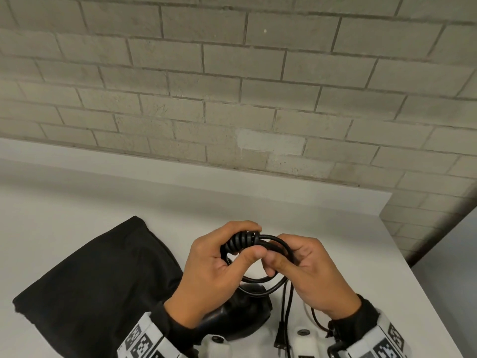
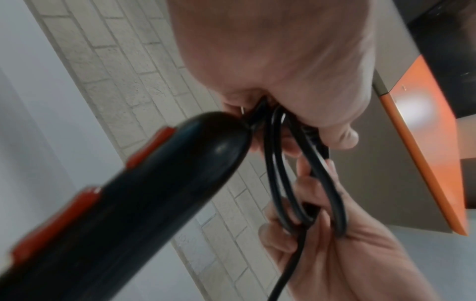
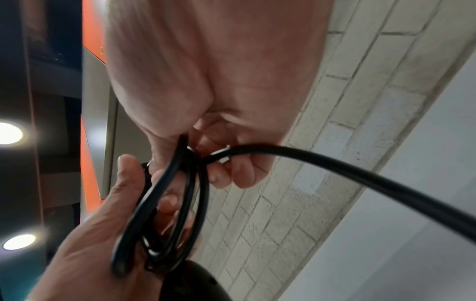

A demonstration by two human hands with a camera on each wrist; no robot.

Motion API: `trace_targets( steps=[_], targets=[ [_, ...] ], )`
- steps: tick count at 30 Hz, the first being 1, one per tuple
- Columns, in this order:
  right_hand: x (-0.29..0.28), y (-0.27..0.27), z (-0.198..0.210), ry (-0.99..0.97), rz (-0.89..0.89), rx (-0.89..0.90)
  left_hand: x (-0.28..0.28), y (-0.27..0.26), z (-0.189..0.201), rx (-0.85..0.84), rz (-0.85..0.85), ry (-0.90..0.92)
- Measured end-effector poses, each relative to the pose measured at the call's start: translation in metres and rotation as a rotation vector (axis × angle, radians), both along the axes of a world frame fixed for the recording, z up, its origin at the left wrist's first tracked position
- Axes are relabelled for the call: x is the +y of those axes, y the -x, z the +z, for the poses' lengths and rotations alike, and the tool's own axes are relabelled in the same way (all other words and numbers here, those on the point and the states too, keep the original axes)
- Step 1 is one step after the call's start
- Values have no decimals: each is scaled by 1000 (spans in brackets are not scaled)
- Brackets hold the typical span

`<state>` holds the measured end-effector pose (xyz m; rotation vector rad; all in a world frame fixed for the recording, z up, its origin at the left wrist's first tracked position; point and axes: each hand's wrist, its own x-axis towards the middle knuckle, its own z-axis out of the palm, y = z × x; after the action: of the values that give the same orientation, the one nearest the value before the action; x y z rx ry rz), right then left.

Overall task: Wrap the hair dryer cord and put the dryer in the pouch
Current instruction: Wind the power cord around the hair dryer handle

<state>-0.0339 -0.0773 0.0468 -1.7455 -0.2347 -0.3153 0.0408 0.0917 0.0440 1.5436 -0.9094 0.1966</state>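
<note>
The black hair dryer (image 1: pixel 242 313) hangs low in front of me, its handle with red buttons (image 2: pixel 154 193) pointing up. My left hand (image 1: pixel 250 244) grips the ribbed strain relief (image 1: pixel 236 242) where the cord leaves the handle, together with one end of the cord loops. My right hand (image 1: pixel 284 257) pinches the other end of the black cord loops (image 1: pixel 268 280), seen close in the wrist views (image 2: pixel 275 183) (image 3: pixel 185 203). A free length of cord (image 3: pixel 335 163) runs out from the right hand, and the plug (image 1: pixel 280 339) dangles below. The black pouch (image 1: pixel 98 280) lies flat on the table to the left.
The white table (image 1: pixel 335 228) runs back to a low ledge and a grey brick wall (image 1: pixel 232 86). Its right edge (image 1: pixel 423 293) lies close beside my right hand. An orange-edged panel (image 2: pixel 425 142) hangs overhead.
</note>
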Motion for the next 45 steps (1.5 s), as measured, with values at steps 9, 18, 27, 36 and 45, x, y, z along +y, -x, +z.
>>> trace_targets(
  steps=[9, 18, 27, 36, 45],
  targets=[
    [-11, -3, 10, 188, 9, -18, 4, -5, 14, -14, -127, -187],
    [12, -4, -7, 160, -422, -224, -14, 4, 2, -25, 101, -14],
    [34, -4, -26, 706, -888, -416, -17, 0, -5, -92, 235, 69],
    [46, 20, 24, -69, -467, 355, -22, -9, -6, -215, 325, 63],
    [40, 41, 9, 130, -417, 177, -23, -18, -8, -224, 345, 72]
  ],
)
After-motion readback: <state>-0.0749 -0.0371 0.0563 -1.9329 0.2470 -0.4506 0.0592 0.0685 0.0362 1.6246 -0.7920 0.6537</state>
